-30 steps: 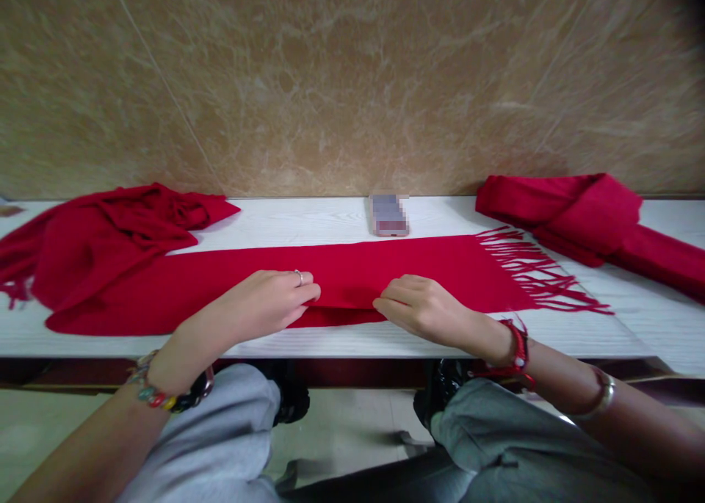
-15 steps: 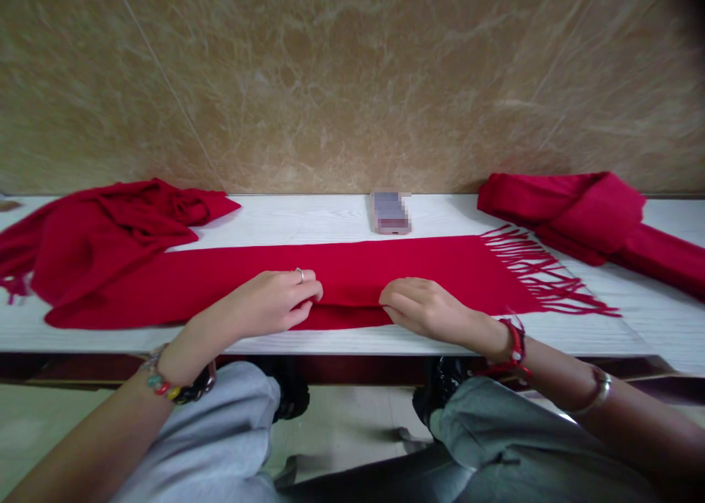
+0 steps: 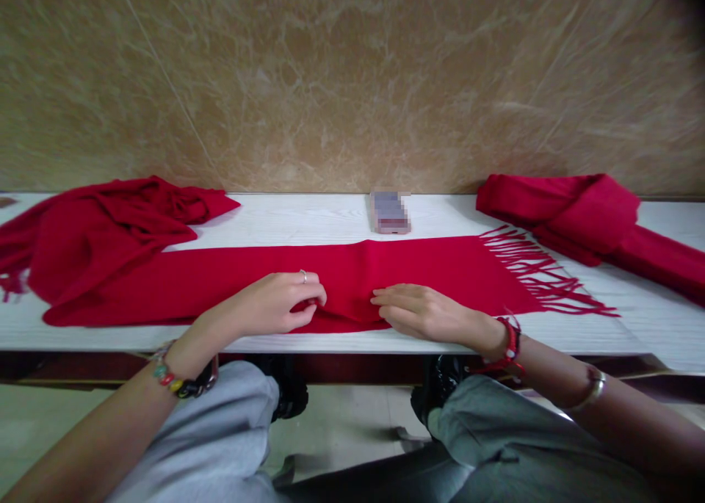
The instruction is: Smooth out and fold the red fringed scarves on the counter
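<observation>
A red scarf point(image 3: 440, 268) lies lengthwise along the white bench, its fringe spread at the right end. My left hand point(image 3: 286, 301), with a ring on one finger, is at the scarf's near half; its fingers are curled and the thumb is bent in, pinching a bit of the cloth near a small fold. Across a short gap, my right hand point(image 3: 421, 310) rests on the scarf with fingers fairly straight and the palm down. Between both hands the cloth is slightly rumpled, and a soft crease runs toward the far edge. My right thumb is hidden.
A bunched red cloth point(image 3: 110, 231) covers the scarf's left end. At the back right lies another folded red scarf point(image 3: 567, 209). A phone point(image 3: 391, 213), blurred out, sits by the marble-patterned wall point(image 3: 352, 84). The white bench point(image 3: 286, 220) ends just before my knees.
The raised ridge of cloth between my hands has dropped and lies flatter. My right hand's fingers have straightened and moved slightly left; my left hand has shifted slightly right.
</observation>
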A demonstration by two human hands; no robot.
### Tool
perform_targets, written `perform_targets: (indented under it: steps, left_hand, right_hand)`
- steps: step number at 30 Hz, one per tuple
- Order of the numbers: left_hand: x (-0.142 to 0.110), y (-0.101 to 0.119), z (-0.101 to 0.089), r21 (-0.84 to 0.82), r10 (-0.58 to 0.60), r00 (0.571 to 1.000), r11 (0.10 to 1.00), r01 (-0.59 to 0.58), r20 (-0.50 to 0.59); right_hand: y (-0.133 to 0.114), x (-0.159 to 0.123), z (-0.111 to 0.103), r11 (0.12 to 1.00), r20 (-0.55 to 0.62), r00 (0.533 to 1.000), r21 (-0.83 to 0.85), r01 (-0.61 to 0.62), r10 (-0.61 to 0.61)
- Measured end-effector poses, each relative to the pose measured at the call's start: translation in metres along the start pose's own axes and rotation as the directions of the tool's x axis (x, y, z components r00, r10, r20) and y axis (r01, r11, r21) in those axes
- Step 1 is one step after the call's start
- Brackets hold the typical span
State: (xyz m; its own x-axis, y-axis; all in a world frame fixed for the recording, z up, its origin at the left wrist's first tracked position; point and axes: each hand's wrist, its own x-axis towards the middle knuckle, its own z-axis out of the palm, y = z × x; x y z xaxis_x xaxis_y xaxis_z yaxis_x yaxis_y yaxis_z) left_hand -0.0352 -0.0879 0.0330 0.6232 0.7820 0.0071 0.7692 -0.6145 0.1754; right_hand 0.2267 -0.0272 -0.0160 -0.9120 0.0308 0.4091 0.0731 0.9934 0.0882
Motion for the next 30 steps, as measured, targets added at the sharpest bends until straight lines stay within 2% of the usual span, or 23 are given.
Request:
perform_targets:
  steps: [2, 3, 4, 7, 8, 13, 17, 19, 22, 26, 30]
  left_hand:
    - [-0.002, -0.001, -0.004, -0.028, -0.036, 0.993, 0.999, 0.034, -0.109]
    - [-0.002, 0.000, -0.006, -0.049, -0.025, 0.994, 0.999, 0.019, -0.104]
    - [-0.002, 0.001, -0.006, -0.071, 0.007, 0.998, 0.997, -0.011, -0.055]
    - [0.000, 0.006, -0.004, -0.111, 0.097, 0.980, 0.991, -0.078, 0.176]
    - [0.001, 0.007, -0.002, -0.116, 0.105, 0.970, 0.990, -0.080, 0.220]
    - [0.002, 0.006, 0.003, -0.172, 0.107, 0.970, 0.983, -0.070, 0.218]
    - [0.003, 0.002, 0.004, -0.206, 0.132, 0.969, 0.974, -0.088, 0.210]
    - [0.007, 0.000, 0.010, -0.182, 0.087, 0.985, 0.982, -0.059, 0.152]
    - [0.012, -0.002, 0.026, -0.064, -0.080, 0.995, 0.994, 0.084, 0.059]
    - [0.014, -0.004, 0.041, 0.031, -0.223, 0.954, 0.975, 0.221, 0.203]
    - [0.012, -0.006, 0.039, 0.042, -0.281, 0.919, 0.959, 0.280, 0.275]
  right_hand:
    - [0.000, -0.001, 0.001, 0.997, -0.100, 0.992, 0.049, -0.068, 0.072]
    - [0.000, -0.002, 0.001, 0.995, -0.131, 0.988, 0.070, -0.068, 0.077]
    - [0.001, -0.003, 0.002, 0.996, -0.134, 0.990, 0.082, -0.043, 0.054]
    - [0.000, -0.003, 0.000, 0.993, -0.035, 0.997, 0.089, 0.077, -0.075]
    - [0.001, -0.002, 0.000, 0.991, -0.006, 0.995, 0.090, 0.101, -0.101]
    - [0.003, -0.002, -0.002, 0.987, 0.042, 0.991, 0.107, 0.119, -0.124]
    - [0.006, -0.005, -0.001, 0.976, 0.086, 0.988, 0.190, 0.109, -0.128]
    - [0.006, -0.006, 0.000, 0.966, 0.118, 0.985, 0.243, 0.091, -0.123]
    - [0.005, -0.005, -0.002, 0.952, 0.160, 0.981, 0.301, 0.057, -0.109]
    - [0.002, 0.001, -0.005, 0.947, 0.202, 0.978, 0.321, -0.015, -0.053]
    - [0.003, 0.003, -0.007, 0.941, 0.311, 0.950, 0.325, -0.094, -0.013]
